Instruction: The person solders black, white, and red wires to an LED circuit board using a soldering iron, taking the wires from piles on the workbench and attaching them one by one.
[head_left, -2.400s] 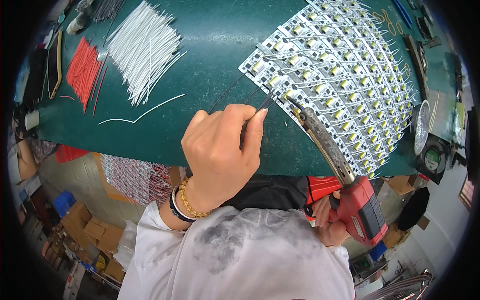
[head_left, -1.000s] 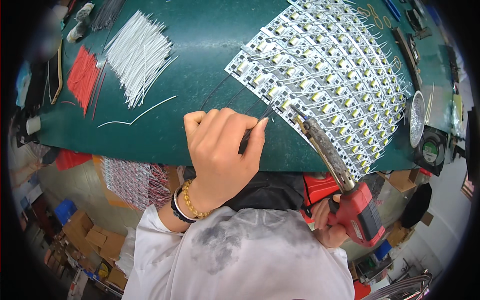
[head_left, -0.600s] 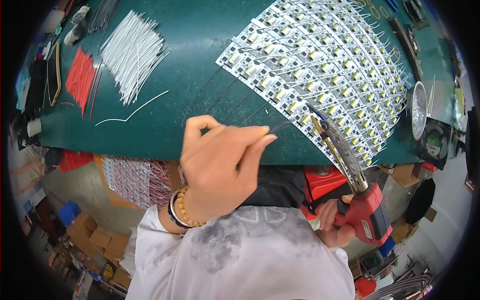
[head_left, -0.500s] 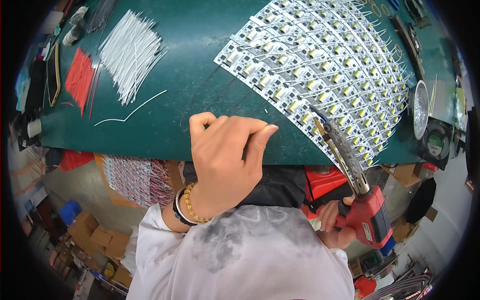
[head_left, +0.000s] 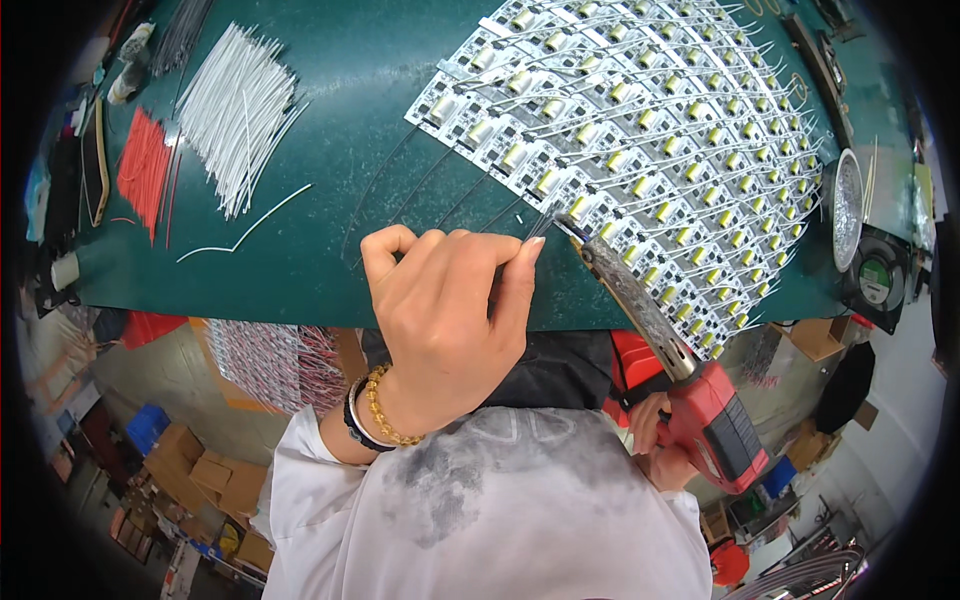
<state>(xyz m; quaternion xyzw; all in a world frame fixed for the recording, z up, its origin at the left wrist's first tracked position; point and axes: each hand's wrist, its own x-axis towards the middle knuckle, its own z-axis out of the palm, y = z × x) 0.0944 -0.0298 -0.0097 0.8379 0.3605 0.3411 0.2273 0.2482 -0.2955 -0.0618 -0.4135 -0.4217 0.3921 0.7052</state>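
Observation:
My left hand (head_left: 450, 295) is closed in a pinch over the table's near side, thumb and forefinger together on the end of a thin black wire (head_left: 537, 226). That wire reaches the near edge of a large panel of white circuit boards (head_left: 590, 135), which carry yellow-topped parts and rows of wires. My right hand (head_left: 662, 450) is wrapped round the handle of a red soldering gun (head_left: 715, 425). The gun's long metal nose points up and left, its tip at the panel edge just right of my left fingertips. Several black wires (head_left: 385, 165) extend from boards further left.
On the green table (head_left: 330, 120) lie a pile of white wires (head_left: 238, 120), red wires (head_left: 143, 170) and one loose white wire (head_left: 245, 235). At right stand a round metal dish (head_left: 847, 210) and a black fan (head_left: 880, 285). Cardboard boxes (head_left: 190, 465) sit below at left.
The soldering gun's tip has moved left along the panel edge to beside my left fingertips. My left hand has shifted slightly left, and the whole table view has slid a little left.

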